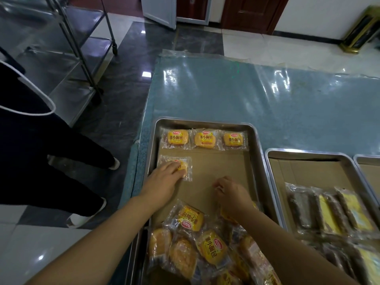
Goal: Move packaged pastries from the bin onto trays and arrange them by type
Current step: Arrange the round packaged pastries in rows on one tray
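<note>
Steel tray (205, 122) cut off below; left hand (162, 178) flat on half-hidden bun pack (186, 168); right hand (231, 193) curled, contents hidden, grasp unclear.

Past your left grip (164, 177) and right grip (230, 194) the counter (226, 95) runs on under teal cloth and a glossy clear sheet. Left of your left grip a person (41, 157) in dark trousers and white shoes stands on the dark marble floor (127, 83). Farther off on that side is a steel trolley (74, 99); far beyond your right grip are brown doors (253, 13) and a gold stand (359, 31)
</note>
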A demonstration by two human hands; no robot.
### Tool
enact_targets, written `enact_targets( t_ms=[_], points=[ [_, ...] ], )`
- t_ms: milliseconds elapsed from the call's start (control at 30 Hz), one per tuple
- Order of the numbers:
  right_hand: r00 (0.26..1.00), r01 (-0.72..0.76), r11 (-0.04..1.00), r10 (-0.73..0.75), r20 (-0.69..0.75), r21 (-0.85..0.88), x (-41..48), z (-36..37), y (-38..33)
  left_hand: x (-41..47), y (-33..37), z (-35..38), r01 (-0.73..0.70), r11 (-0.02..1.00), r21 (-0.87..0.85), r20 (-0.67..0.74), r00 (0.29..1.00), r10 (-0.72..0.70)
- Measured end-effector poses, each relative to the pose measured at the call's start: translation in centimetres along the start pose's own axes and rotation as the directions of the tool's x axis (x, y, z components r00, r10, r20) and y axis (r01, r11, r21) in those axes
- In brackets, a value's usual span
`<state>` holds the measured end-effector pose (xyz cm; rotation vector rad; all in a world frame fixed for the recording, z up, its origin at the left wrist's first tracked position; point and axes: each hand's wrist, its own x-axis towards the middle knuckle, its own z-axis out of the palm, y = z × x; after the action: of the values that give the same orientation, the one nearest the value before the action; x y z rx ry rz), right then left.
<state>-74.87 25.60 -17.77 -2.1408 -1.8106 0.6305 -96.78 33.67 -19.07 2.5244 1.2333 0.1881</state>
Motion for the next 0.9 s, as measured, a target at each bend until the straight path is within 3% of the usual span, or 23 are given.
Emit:
enact_targets(
  t_ms=[133, 467, 733, 800, 900],
  points=[
    [1.0, -0.015, 1.0, 0.015, -0.001, -0.01, -0.1, -0.6, 0.7, 0.8, -0.1, 0.6, 0.047, 0.996, 0.079, 0.129, 0.99, -0.057],
    [0.99, -0.141, 0.99, 0.141, -0.024, 0.017, -1.5, -3.1, 3.4, 2.4, -0.7, 0.3, 0.048, 0.998, 0.041, 0.126, 0.991, -0.053],
    [0.956, -0.148, 0.987, 0.159, 0.245, -0.062, -2.9, -4.4, 4.4, 2.7, 2.9, 0.6, -0.043, 0.999, 0.008, -0.05, 0.998, 0.043],
    [0.944, -0.129, 0.989, 0.143, 0.298, -0.065, -3.2, -4.5, 4.4, 2.4, 4.8, 1.0, -0.021, 0.993, -0.114, 0.0, 1.0, 0.021],
    [0.934, -0.112, 0.987, 0.143, 0.327, -0.112, -3.1, -4.5, 4.5, 2.3, 7.5, 2.2, 0.06, 0.974, -0.216, 0.198, 0.98, -0.016]
  ],
)
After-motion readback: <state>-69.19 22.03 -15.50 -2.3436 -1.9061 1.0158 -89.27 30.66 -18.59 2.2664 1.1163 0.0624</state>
